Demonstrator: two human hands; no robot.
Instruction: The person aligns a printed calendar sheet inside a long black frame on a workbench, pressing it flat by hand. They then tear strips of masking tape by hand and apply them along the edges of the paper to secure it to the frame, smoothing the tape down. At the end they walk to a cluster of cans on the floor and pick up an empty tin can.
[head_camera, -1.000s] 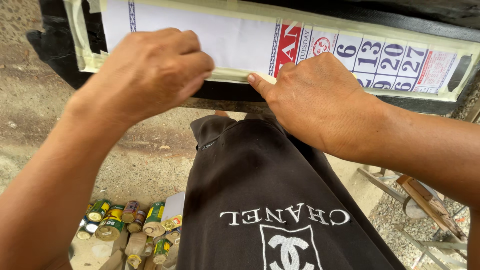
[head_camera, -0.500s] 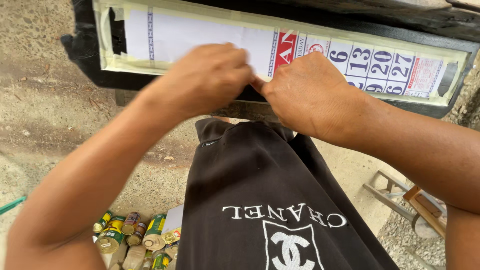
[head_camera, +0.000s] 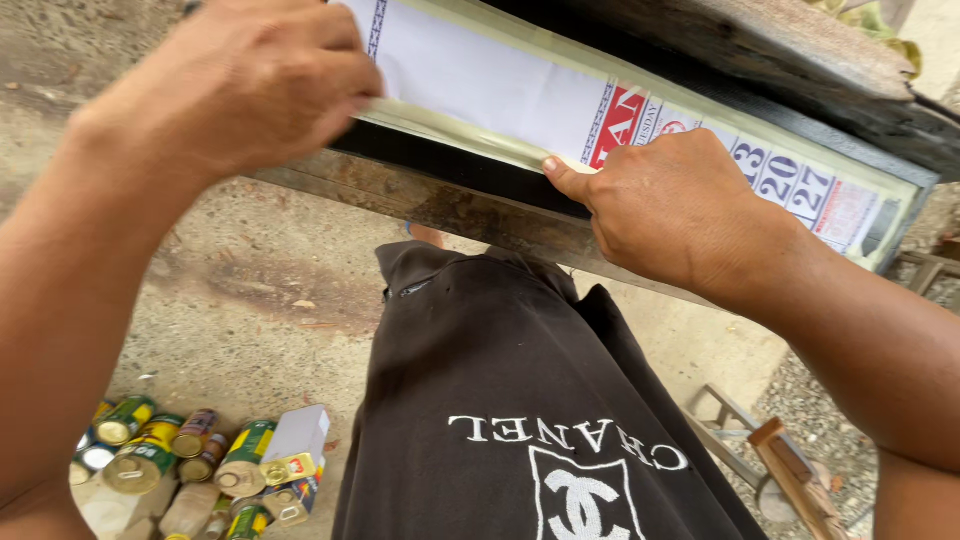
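The left hand (head_camera: 250, 85) lies flat, fingers together and curled a little, palm down on the white end of a long paper calendar sheet (head_camera: 500, 95); the right hand (head_camera: 680, 215) presses on the printed end, thumb stretched along the sheet's near edge — neither hand closes around anything, both bear down on it. The sheet lies lengthwise on a dark board (head_camera: 480, 185) set on a rough wooden plank (head_camera: 440, 215) in front of the person. To do this well, I judge, the palms should keep even pressure and slide along the length; the thumb should follow the edge so that no crease forms. The paper looks thin and smooth, with a glossy, greenish strip — maybe tape or film — along its border; the plank is coarse and weathered. Below, black shorts (head_camera: 520, 400) hang soft and matte; small metal cans (head_camera: 200, 460), round and shiny, stand clustered on the gritty concrete ground (head_camera: 230, 290).
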